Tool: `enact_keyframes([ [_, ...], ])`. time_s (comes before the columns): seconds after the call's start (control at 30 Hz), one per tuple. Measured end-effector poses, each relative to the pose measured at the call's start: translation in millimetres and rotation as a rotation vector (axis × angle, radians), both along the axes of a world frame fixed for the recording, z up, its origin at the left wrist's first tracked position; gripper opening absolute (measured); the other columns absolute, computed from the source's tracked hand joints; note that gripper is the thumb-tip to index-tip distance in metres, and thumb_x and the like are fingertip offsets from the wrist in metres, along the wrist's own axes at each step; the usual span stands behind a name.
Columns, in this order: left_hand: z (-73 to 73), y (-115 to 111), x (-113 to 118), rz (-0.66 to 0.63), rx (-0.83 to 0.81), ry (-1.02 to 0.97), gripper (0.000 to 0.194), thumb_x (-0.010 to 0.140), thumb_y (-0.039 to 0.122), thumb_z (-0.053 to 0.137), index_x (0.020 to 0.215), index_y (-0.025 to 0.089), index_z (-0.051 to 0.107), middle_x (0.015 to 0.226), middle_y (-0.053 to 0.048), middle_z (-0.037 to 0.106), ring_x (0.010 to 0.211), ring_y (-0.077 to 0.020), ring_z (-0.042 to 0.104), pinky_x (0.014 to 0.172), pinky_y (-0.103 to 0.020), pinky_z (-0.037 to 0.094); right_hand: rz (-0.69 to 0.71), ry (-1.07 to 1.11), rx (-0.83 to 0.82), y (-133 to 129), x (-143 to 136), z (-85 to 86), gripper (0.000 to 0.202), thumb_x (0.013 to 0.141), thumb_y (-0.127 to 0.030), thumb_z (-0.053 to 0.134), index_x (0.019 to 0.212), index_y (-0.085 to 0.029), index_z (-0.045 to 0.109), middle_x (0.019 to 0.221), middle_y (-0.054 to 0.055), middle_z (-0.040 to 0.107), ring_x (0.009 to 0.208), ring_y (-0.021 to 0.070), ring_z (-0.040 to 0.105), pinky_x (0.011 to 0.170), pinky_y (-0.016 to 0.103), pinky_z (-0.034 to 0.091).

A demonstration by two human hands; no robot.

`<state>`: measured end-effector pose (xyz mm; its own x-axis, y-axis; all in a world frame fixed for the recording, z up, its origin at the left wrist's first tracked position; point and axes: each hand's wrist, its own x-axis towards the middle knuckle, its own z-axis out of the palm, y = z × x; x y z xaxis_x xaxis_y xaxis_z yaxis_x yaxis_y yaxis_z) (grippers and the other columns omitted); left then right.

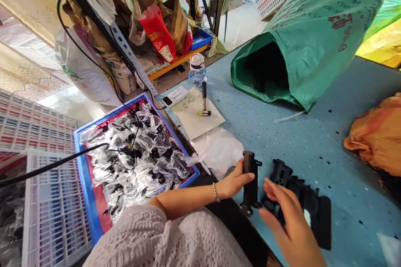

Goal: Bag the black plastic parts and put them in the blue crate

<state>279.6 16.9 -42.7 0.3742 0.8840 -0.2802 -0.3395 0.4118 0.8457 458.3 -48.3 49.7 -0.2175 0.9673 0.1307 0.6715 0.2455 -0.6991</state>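
Observation:
My left hand (235,181), with a bracelet at the wrist, grips a long black plastic part (250,181) upright at the near edge of the blue table. Just right of it, my right hand (290,221) is raised with its fingers apart and nothing between them. Several more black parts (322,217) lie on the table behind and beside my right hand, partly hidden by it. Beyond my left hand lies a thin clear plastic bag (219,150).
A blue-rimmed crate (83,187) of bagged black parts stands at the left. A hammer (204,102) lies on a cardboard sheet (188,121) near a phone-like device (175,96) and a bottle (197,71). A green sack (322,41) and orange bag (379,133) are farther right.

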Motion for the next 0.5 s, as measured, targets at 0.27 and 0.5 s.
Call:
enact_keyframes([
  [0.27,24.5,-11.7,3.9,0.022,0.102,0.093,0.083,0.092,0.056,0.067,0.157,0.024,0.026,0.134,-0.012,0.054,0.112,-0.0225,0.058,0.100,-0.039,0.052,-0.368,0.446,-0.604,-16.0,-22.4,-68.3,0.078,0.086,-0.053,0.074,0.153,-0.023,0.045,0.129,0.015,0.068,0.104,0.0307,0.073,0.091,0.047,0.061],
  [0.5,33.0,19.3,-51.4,0.012,0.581,0.715,0.041,0.102,0.040,0.050,0.135,0.020,0.062,0.128,-0.014,0.062,0.110,-0.0245,0.063,0.103,-0.045,0.051,-0.464,0.977,-0.649,-26.5,-7.0,-59.2,0.053,0.083,-0.048,0.081,0.127,-0.023,0.066,0.107,0.010,0.077,0.090,0.0263,0.074,0.085,0.041,0.060],
])
